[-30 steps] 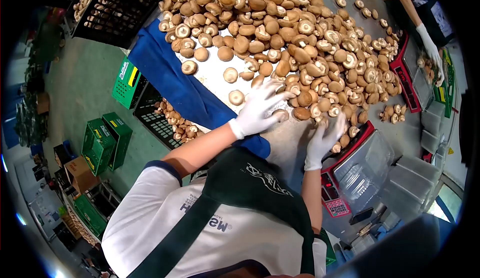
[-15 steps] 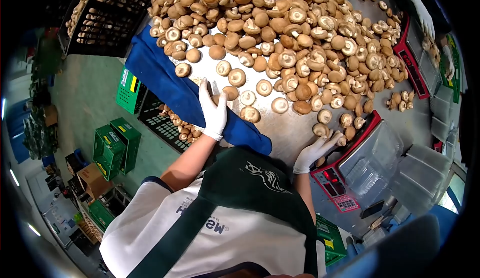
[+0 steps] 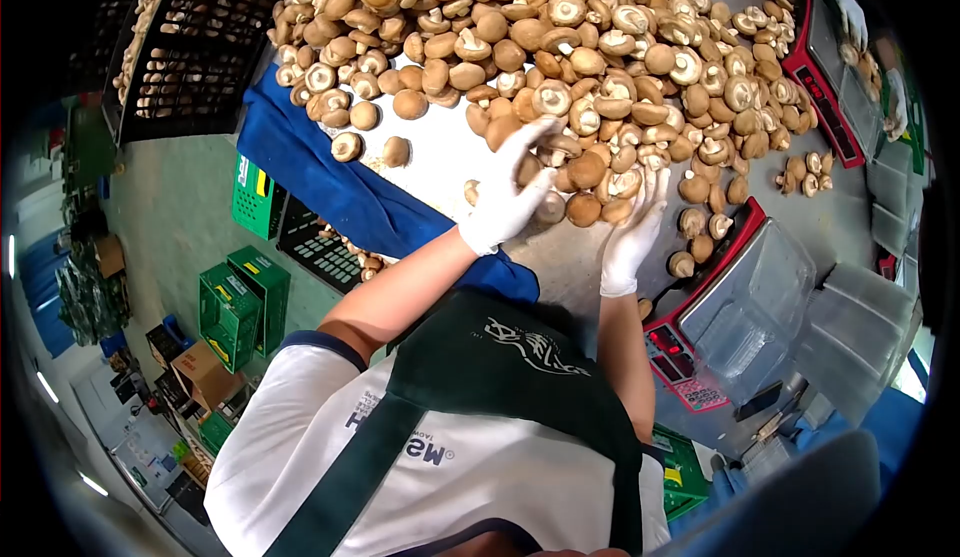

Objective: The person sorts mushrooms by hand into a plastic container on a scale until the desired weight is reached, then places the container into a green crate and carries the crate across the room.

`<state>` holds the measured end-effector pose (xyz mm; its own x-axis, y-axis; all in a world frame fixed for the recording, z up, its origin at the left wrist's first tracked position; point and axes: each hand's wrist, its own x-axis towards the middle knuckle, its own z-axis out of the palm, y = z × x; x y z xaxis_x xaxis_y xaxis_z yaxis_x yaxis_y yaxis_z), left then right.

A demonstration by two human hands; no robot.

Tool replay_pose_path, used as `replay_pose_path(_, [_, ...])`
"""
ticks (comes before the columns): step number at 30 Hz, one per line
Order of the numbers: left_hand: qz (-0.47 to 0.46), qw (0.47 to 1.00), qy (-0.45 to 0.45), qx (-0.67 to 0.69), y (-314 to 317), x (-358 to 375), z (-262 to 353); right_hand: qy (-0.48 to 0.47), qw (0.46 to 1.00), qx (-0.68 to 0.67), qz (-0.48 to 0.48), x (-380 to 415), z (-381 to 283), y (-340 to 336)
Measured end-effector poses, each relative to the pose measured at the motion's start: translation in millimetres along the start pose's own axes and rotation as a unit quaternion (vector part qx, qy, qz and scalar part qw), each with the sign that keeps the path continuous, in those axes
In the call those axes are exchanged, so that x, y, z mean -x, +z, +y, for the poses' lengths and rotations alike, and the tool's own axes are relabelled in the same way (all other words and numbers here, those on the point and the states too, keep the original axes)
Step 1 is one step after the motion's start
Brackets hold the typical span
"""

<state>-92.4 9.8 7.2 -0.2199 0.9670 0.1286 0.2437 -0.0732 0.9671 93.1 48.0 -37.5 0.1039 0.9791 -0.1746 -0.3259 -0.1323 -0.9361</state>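
Shiitake-like mushrooms point(image 3: 586, 170) cover the top centre of the frame in a heap, and its lower edge runs between and just ahead of the two hands. The left hand point(image 3: 512, 195), at centre, has thumb and fingers spread around mushrooms there. The right hand point(image 3: 634, 240), right of centre, stands open, fingers extended along the heap's lower edge. Bare desk point(image 3: 560, 265) lies between the wrists, and a pale, mostly bare patch stretches left of the left hand. Blue cloth point(image 3: 345, 172) borders the desk's left edge; a red scale point(image 3: 712, 275) limits room at lower right.
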Motion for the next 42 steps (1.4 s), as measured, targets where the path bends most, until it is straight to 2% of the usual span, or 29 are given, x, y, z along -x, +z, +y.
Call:
replay_pose_path(2, [0.047, 0.996, 0.049, -0.060, -16.6, 9.0, 3.2, -0.003, 1.000, 0.010, -0.002, 7.8, 1.8, -9.5])
replay_pose_path(5, [0.042, 0.992, 0.018, -0.115, -47.3, 48.7, -3.9, -0.029, 0.999, 0.037, 0.024, 27.4, 5.0, -31.2])
replay_pose_path(7, [0.018, 0.967, 0.014, -0.254, -68.8, 74.7, -14.2, -0.038, 0.997, 0.061, 0.026, 40.8, 5.8, -44.2])
replay_pose_path(9, [-0.008, 0.954, -0.013, -0.298, -77.1, 92.6, -15.2, -0.024, 0.996, 0.073, 0.044, 52.5, 2.0, -48.4])
replay_pose_path(11, [-0.009, 0.946, -0.035, -0.321, -77.9, 105.5, -16.2, -0.015, 0.994, 0.095, 0.050, 59.0, 1.7, -52.7])
replay_pose_path(13, [-0.062, 0.948, -0.063, -0.305, -76.4, 106.4, -18.7, -0.011, 0.989, 0.135, 0.052, 59.6, 1.2, -54.2])
replay_pose_path(14, [-0.054, 0.939, -0.048, -0.337, -70.5, 106.1, -19.0, -0.017, 0.989, 0.137, 0.057, 58.2, 0.7, -54.4])
replay_pose_path(17, [-0.075, 0.949, -0.096, -0.292, -56.9, 89.0, -13.2, -0.019, 0.977, 0.205, 0.057, 42.8, 6.8, -56.1])
replay_pose_path(18, [-0.084, 0.949, -0.044, -0.301, -52.1, 81.9, -12.5, 0.044, 0.978, 0.187, 0.076, 37.3, -3.2, -46.8])
replay_pose_path(19, [-0.084, 0.964, -0.066, -0.243, -45.7, 71.3, -4.1, 0.014, 0.970, 0.232, 0.076, 30.2, -0.6, -44.8])
replay_pose_path(21, [-0.058, 0.979, -0.064, -0.187, -32.3, 60.7, -7.9, 0.012, 0.904, 0.428, 0.016, 16.1, -9.2, -43.6])
replay_pose_path(24, [-0.019, 0.984, -0.010, -0.175, -14.0, 49.5, 1.5, 0.028, 0.975, 0.216, 0.039, -0.6, 4.4, -50.7])
replay_pose_path(25, [-0.019, 0.982, 0.008, -0.189, -10.5, 46.2, 6.7, 0.039, 0.974, 0.222, 0.032, 4.6, -8.9, -38.9])
replay_pose_path(27, [-0.049, 0.992, -0.087, -0.077, -5.0, 45.9, 31.4, 0.065, 0.969, 0.236, 0.015, 29.7, -36.2, -8.8])
replay_pose_path(28, [-0.050, 0.979, -0.169, 0.101, -0.6, 45.8, 42.4, 0.022, 0.963, 0.256, -0.077, 43.2, -43.2, 1.9])
replay_pose_path(30, [-0.081, 0.922, -0.256, 0.279, -4.7, 55.2, 28.4, -0.040, 0.923, 0.291, -0.248, 63.3, -68.2, 22.5])
replay_pose_path(31, [-0.112, 0.875, -0.311, 0.353, -17.6, 60.4, 30.6, -0.107, 0.926, 0.278, -0.233, 71.1, -59.2, 23.1])
replay_pose_path(32, [-0.119, 0.886, -0.305, 0.329, -31.0, 66.5, 34.6, -0.118, 0.925, 0.288, -0.216, 72.9, -59.0, 19.6])
replay_pose_path(33, [-0.120, 0.866, -0.360, 0.325, -52.8, 77.4, 41.4, -0.128, 0.925, 0.297, -0.200, 72.1, -59.0, 12.1])
replay_pose_path(34, [-0.113, 0.883, -0.368, 0.267, -75.0, 90.0, 42.8, -0.149, 0.926, 0.320, -0.136, 71.7, -48.6, -0.7])
replay_pose_path(35, [-0.106, 0.897, -0.377, 0.207, -98.5, 102.7, 42.4, -0.084, 0.945, 0.307, -0.075, 71.5, -52.0, -5.3])
replay_pose_path(36, [-0.107, 0.896, -0.411, 0.130, -124.7, 114.8, 40.8, -0.013, 0.971, 0.238, -0.017, 69.7, -53.0, -11.3])
replay_pose_path(37, [-0.108, 0.888, -0.444, 0.053, -149.1, 128.2, 37.4, -0.027, 0.967, 0.254, 0.015, 64.1, -35.3, -35.0])
replay_pose_path(38, [-0.112, 0.910, -0.384, -0.108, -170.2, 149.1, 25.1, -0.011, 0.972, 0.235, 0.021, 63.1, -31.7, -48.3])
replay_pose_path(40, [-0.110, 0.878, -0.216, -0.414, -182.0, 159.3, 31.0, 0.013, 0.963, 0.268, 0.012, 65.7, -23.9, -69.8])
replay_pose_path(42, [-0.077, 0.902, -0.152, -0.396, -170.4, 150.0, 39.0, 0.036, 0.954, 0.296, -0.009, 71.9, -17.8, -83.7])
